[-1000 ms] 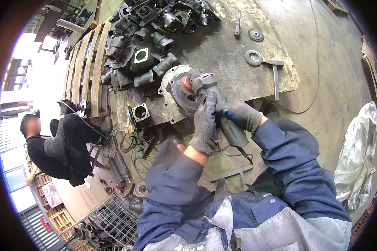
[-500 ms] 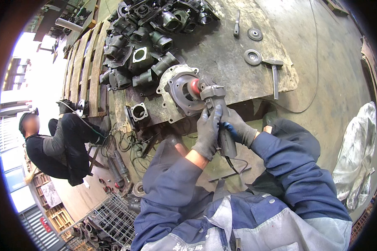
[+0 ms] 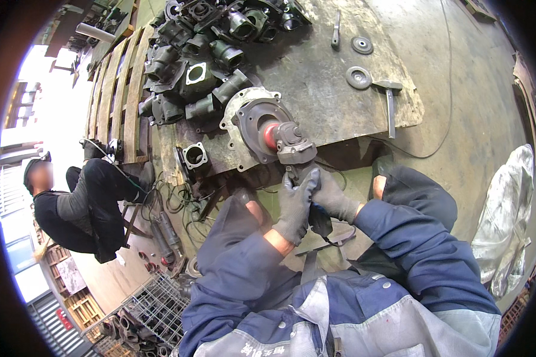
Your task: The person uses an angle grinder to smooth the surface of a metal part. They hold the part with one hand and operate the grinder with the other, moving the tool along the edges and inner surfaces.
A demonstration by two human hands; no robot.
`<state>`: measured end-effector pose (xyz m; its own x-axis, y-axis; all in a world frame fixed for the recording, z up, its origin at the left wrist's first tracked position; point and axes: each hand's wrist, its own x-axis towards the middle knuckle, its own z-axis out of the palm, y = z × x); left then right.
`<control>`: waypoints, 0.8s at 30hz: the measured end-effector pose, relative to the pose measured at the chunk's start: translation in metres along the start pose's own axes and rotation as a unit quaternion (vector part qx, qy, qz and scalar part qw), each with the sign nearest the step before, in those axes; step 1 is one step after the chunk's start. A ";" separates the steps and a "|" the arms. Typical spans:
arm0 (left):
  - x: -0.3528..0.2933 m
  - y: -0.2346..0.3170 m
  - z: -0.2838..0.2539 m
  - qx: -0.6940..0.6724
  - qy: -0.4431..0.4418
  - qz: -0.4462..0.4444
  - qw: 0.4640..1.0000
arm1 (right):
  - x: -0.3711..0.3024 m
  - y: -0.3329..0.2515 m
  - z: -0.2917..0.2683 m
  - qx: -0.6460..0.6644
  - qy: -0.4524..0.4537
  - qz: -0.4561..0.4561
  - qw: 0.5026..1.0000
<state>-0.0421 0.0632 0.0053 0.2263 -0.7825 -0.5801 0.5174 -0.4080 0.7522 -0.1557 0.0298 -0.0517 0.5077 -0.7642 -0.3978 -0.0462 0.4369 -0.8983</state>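
Both my gloved hands are wrapped round a grey angle grinder (image 3: 296, 149). My left hand (image 3: 294, 202) closes on its side handle and body, while my right hand (image 3: 335, 195) grips the body just to the right. The grinder's red disc (image 3: 270, 136) sits at the bore of a dark round flanged casting (image 3: 250, 122), at the near edge of the worktable. Behind this casting shows a paler flange plate (image 3: 230, 124) with bolt holes around its rim. A small square-flanged casting (image 3: 194, 156) stands to the left. Where disc and metal meet is partly hidden by the grinder head.
Many dark pipe castings (image 3: 202, 65) are heaped at the table's back left. On the right lie a hammer (image 3: 390, 107), two grinding discs (image 3: 358, 78) and a chisel-like tool (image 3: 336, 30). Another person (image 3: 77, 202) squats at left. A wire basket (image 3: 158, 309) stands lower left; cables cross the floor.
The grinder has turned in my hands, its head tilting over and shifting slightly down and right. Its red disc has moved lower left on the casting. My grip stays closed.
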 end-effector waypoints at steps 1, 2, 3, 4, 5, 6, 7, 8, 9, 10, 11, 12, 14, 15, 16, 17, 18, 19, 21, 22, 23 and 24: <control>0.000 0.000 -0.001 -0.016 -0.001 0.009 1.000 | 0.003 -0.002 0.002 -0.006 -0.005 -0.011 1.000; -0.001 0.001 -0.003 -0.034 0.003 0.005 0.999 | 0.005 -0.003 0.003 -0.011 -0.011 -0.022 1.000; 0.001 0.002 -0.005 -0.040 -0.002 0.002 0.999 | 0.007 -0.004 0.004 -0.020 -0.005 -0.023 1.000; 0.002 0.002 -0.005 -0.037 -0.007 0.002 0.999 | 0.008 -0.005 0.005 -0.029 0.001 -0.024 0.999; 0.004 0.002 -0.006 -0.037 -0.005 -0.005 0.999 | 0.008 -0.005 0.005 -0.041 0.005 -0.025 0.999; 0.006 0.002 -0.006 -0.037 -0.004 -0.011 0.999 | 0.008 -0.004 0.005 -0.035 0.010 -0.027 0.999; 0.008 0.002 -0.005 -0.032 -0.003 -0.014 0.999 | 0.007 -0.003 0.005 -0.030 0.015 -0.028 0.999; 0.009 0.000 -0.004 -0.026 -0.001 -0.017 1.000 | 0.006 -0.001 0.005 -0.026 0.019 -0.029 0.999; 0.010 -0.001 -0.002 -0.025 -0.001 -0.019 0.999 | 0.005 0.001 0.005 -0.029 0.021 -0.046 0.998; 0.010 -0.003 -0.001 -0.030 0.006 -0.008 1.000 | 0.004 0.003 0.005 -0.031 0.024 -0.063 0.997; 0.009 -0.005 -0.001 -0.037 0.011 0.003 0.999 | 0.004 0.005 0.005 -0.033 0.027 -0.078 0.996; 0.008 -0.006 0.000 -0.046 0.014 0.010 0.999 | 0.006 0.007 0.006 -0.048 0.032 -0.080 0.995; 0.007 -0.007 -0.003 -0.057 0.016 0.017 0.998 | 0.010 0.010 0.007 -0.088 0.048 -0.049 0.994; 0.007 -0.007 -0.004 -0.066 0.022 0.017 0.997 | 0.011 0.011 0.007 -0.063 0.040 -0.078 0.994; 0.007 -0.007 -0.004 -0.060 0.014 0.017 0.998 | 0.011 0.012 0.006 -0.048 0.036 -0.074 0.995; 0.008 -0.007 -0.005 -0.059 0.013 0.018 0.998 | 0.011 0.012 0.006 -0.035 0.029 -0.085 0.995; 0.008 -0.008 -0.005 -0.057 0.012 0.019 0.998 | 0.010 0.011 0.005 -0.040 0.032 -0.063 0.997; 0.008 -0.009 -0.005 -0.045 0.012 0.020 0.999 | 0.007 0.009 0.004 -0.047 0.032 -0.057 0.997; 0.009 -0.011 -0.003 -0.025 0.016 0.010 1.000 | 0.002 0.005 0.002 -0.056 0.029 -0.036 0.997; 0.008 -0.012 -0.003 -0.030 0.017 0.012 0.999 | 0.000 0.001 0.002 -0.057 0.026 -0.021 0.998; 0.008 -0.012 -0.002 -0.037 0.021 0.004 0.999 | -0.001 -0.003 0.002 -0.069 0.031 0.016 0.997; 0.007 -0.012 -0.002 -0.040 0.029 -0.013 0.999 | -0.001 -0.008 0.002 -0.062 0.023 -0.023 0.998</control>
<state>-0.0452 0.0636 -0.0080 0.2581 -0.7429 -0.6176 0.5876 -0.3868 0.7107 -0.1535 0.0280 -0.0440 0.4711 -0.8046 -0.3615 -0.1313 0.3413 -0.9307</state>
